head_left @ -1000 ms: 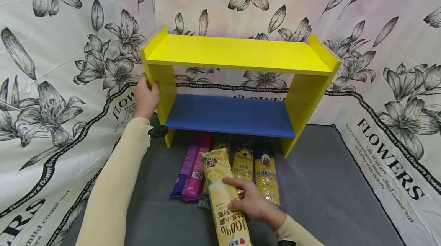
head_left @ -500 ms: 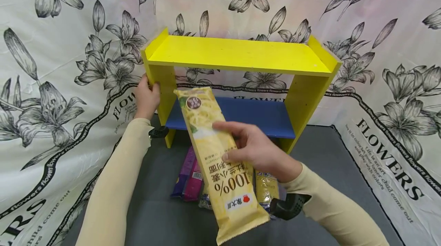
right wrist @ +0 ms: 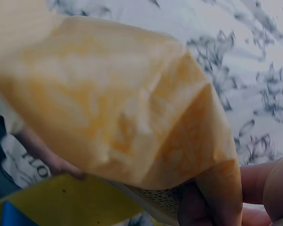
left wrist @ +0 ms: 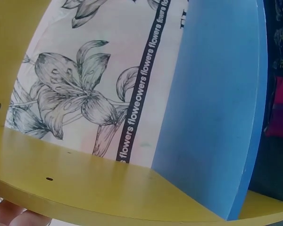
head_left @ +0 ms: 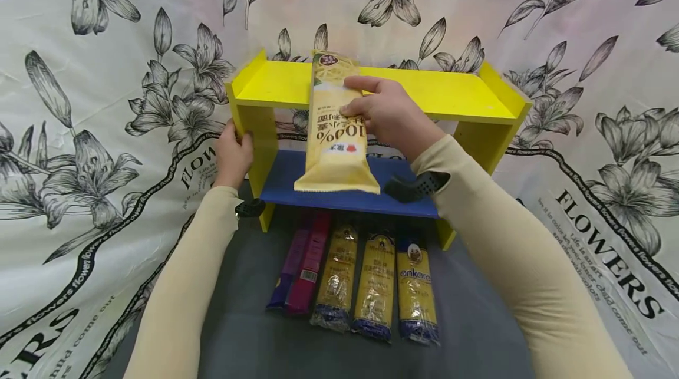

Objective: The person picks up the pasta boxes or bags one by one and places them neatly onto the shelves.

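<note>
Pinching the pack [head_left: 335, 125] in the right hand [head_left: 392, 109], thumb and index over the printed face. Hand sits at the pack's right edge, around mid-length, touching. Pack is raised in front of the rack [head_left: 445, 90]; in the head view its far end overlaps the yellow top, near end overlaps the blue shelf [head_left: 281, 175]. Left hand [head_left: 233, 155] clamped on the rack's left side panel. Five bags [head_left: 374, 290] lie below on grey table [head_left: 239, 332].
</note>
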Tool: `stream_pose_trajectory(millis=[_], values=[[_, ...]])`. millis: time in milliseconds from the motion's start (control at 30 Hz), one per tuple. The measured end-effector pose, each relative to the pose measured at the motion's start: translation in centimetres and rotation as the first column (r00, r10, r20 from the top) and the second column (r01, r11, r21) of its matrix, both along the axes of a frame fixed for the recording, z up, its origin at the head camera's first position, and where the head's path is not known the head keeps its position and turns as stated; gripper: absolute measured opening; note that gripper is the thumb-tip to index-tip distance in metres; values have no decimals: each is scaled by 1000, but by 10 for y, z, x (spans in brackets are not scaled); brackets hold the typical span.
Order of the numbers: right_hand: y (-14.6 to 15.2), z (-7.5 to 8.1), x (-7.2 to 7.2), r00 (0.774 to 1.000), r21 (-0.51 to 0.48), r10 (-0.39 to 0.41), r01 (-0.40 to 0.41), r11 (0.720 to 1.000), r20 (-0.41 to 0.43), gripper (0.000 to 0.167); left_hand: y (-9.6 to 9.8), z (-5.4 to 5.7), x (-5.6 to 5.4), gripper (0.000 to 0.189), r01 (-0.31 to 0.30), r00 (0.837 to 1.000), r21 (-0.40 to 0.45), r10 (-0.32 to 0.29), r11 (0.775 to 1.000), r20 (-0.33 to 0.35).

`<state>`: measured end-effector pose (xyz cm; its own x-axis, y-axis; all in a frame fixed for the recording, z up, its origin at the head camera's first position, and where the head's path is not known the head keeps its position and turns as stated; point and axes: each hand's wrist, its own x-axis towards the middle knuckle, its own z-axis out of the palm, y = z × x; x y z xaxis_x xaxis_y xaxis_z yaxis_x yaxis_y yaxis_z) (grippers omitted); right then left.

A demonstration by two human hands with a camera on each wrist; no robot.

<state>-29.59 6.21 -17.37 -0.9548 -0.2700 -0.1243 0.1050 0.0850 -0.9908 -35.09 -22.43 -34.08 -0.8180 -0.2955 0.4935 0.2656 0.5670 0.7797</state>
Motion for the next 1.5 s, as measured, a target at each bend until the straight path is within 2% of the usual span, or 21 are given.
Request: stream_pose_trajectory(millis=[133, 267, 400, 633, 900, 1100, 1300, 1400, 1500], values=[[-1, 5, -24, 997, -7, -75, 76, 997, 33, 66, 4, -2, -1, 39, 3, 1000, 0, -3, 1000, -5], [2, 5, -36, 992, -24, -113, 115, 993, 54, 65, 9, -2, -1, 39, 14, 1000, 0, -14, 1000, -6], [6, 5, -41, 989, -52, -132, 136, 989, 71, 65, 11, -1, -1, 38, 34, 999, 2, -34, 999, -9], [6, 5, -47, 986, -117, -132, 144, 983, 101, 65, 12, 0, -3, 37, 19, 999, 0, -19, 1000, -33], [3, 3, -55, 986, -89, -135, 144, 986, 97, 69, 12, -4, -1, 39, 25, 1000, 11, -24, 1000, -16], [7, 2, -54, 993, -65, -106, 109, 992, 49, 79, 9, 0, -2, 39, 14, 1000, 0, -14, 1000, -24], [12, 3, -45, 997, -84, -78, 77, 993, -1, 88, 6, 3, -1, 40, 3, 1000, -3, -3, 1000, -16], [8, 4, -36, 998, -33, -42, 40, 999, -43, 87, 3, 2, -1, 40, 1, 1000, 4, -1, 1000, -16], [3, 4, -26, 994, 85, -17, 26, 996, -108, 85, 1, 1, 0, 39, 2, 1000, 11, -2, 1000, -19]])
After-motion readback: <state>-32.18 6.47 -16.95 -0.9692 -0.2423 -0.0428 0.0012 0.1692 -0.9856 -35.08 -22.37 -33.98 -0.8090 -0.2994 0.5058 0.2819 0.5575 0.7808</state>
